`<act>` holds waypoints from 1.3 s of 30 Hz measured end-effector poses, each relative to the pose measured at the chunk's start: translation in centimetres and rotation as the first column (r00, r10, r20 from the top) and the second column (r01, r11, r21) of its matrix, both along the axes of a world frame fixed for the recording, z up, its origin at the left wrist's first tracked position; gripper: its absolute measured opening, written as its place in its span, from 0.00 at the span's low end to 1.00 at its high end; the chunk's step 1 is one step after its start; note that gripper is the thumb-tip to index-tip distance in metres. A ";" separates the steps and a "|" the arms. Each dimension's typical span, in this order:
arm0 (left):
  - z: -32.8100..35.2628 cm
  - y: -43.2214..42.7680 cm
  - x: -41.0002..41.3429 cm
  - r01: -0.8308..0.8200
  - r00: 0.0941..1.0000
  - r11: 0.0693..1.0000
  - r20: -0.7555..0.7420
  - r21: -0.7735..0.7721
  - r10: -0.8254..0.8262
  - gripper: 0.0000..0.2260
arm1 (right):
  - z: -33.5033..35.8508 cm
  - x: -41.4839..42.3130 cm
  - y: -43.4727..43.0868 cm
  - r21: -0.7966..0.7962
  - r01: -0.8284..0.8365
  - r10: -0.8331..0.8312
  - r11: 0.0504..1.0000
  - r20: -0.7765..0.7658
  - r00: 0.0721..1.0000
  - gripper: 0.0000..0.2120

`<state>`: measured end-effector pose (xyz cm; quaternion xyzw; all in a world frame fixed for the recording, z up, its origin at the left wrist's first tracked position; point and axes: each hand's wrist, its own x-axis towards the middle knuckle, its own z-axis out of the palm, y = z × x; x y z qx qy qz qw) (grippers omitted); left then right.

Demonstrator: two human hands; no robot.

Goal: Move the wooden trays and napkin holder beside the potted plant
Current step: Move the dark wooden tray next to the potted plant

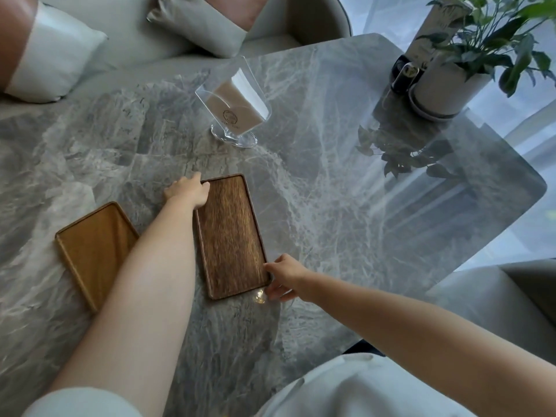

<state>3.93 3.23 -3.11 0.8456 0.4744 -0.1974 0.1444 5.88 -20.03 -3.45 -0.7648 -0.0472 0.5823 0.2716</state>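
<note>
2 wooden trays lie flat on the grey marble table point(331, 206). The darker tray point(231, 236) sits near the middle of the table, its long axis running away from the person and leaning slightly left at the far end, so 1 short end points toward the napkin holder and the other toward the person. The left hand point(188, 191) rests on its far left corner, fingers curled over the rim there; the grip looks closed on the edge, though the fingertips are hidden behind the hand. The right hand point(285, 276) is at the near right corner, thumb on top of the rim and fingers tucked beside and under the edge, pinching it.

The lighter tray point(96, 251) lies to the left of the dark one, partly covered by the left forearm. Its long axis also runs away from the person but tilts the other way, far end leaning right. Neither hand touches it.

The clear napkin holder point(234, 100) stands upright on its oval foot beyond the dark tray, well apart from it, with pale napkins inside, broad face turned toward the person.

The potted plant point(451, 85), in a white pot on a saucer, stands at the far right corner of the table, well apart from both trays and from the holder.
</note>
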 end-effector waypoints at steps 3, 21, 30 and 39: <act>-0.2 0.2 0.4 0.014 1.000 1.000 -0.001 -0.016 -0.014 0.22 | -0.3 -0.2 0.2 -0.020 0.067 -0.067 0.998 -0.005 0.998 0.09; 0.9 0.3 -0.2 -0.184 0.974 0.981 0.124 -0.055 0.189 0.22 | 0.2 2.4 -0.5 0.088 0.245 -0.246 0.966 0.010 0.969 0.11; 5.8 -0.5 2.8 -0.318 0.902 0.944 0.333 0.082 0.275 0.22 | 3.2 9.1 -1.4 0.275 0.067 -0.123 0.959 0.194 0.973 0.12; 12.4 -2.9 13.3 -0.324 0.805 0.941 0.552 0.101 0.218 0.20 | 7.7 20.7 -4.1 0.392 0.046 -0.207 0.919 0.381 0.901 0.10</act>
